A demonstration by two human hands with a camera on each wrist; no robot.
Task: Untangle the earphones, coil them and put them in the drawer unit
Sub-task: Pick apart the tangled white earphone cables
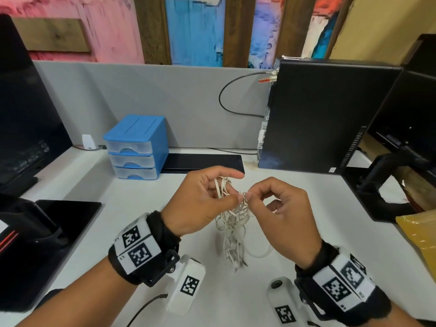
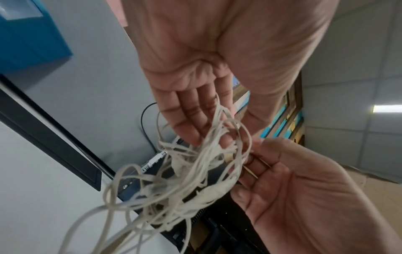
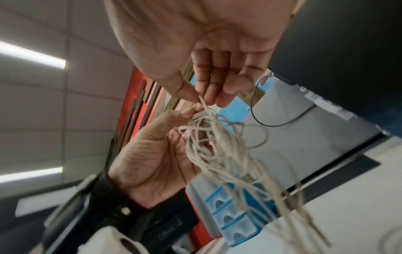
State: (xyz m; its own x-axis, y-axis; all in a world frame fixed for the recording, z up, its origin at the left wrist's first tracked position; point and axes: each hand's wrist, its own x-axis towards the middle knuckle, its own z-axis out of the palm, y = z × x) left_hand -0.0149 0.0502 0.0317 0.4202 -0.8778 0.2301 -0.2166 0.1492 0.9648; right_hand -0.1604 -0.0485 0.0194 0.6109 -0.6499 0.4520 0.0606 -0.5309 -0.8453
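Between my two hands, above the middle of the desk (image 1: 295, 185), hang the earphones (image 1: 232, 223), a white knot of thin cord whose lower loops trail down to, or nearly to, the desk top; I cannot tell which. My left hand (image 1: 200, 201) has its grip closed on the upper loops, thumb and forefinger curled round several strands. My right hand (image 1: 280, 208) pinches a single strand at the top of the knot between thumb and fingertip, just beside the left thumb. By my judgement the task is barely begun: the cord is a dense snarl, many loops crossing one another, and I can find neither the plug nor the earbuds clearly in the blur of the wrist views. Untangling is the step in hand; coiling and stowing are all yet to do. Further back and to the left stands the drawer unit (image 1: 136, 147), blue with three clear drawers, all of them shut, so one must be pulled open before anything goes inside. Beside it lies a flat black slab (image 1: 203, 161), and a black computer tower (image 1: 325, 114) stands at the right with a dark cable (image 1: 226, 100) looping from its side. Dark monitors flank the desk at either edge. Nothing lies between my hands and the drawers; the snarl itself is the obstacle.
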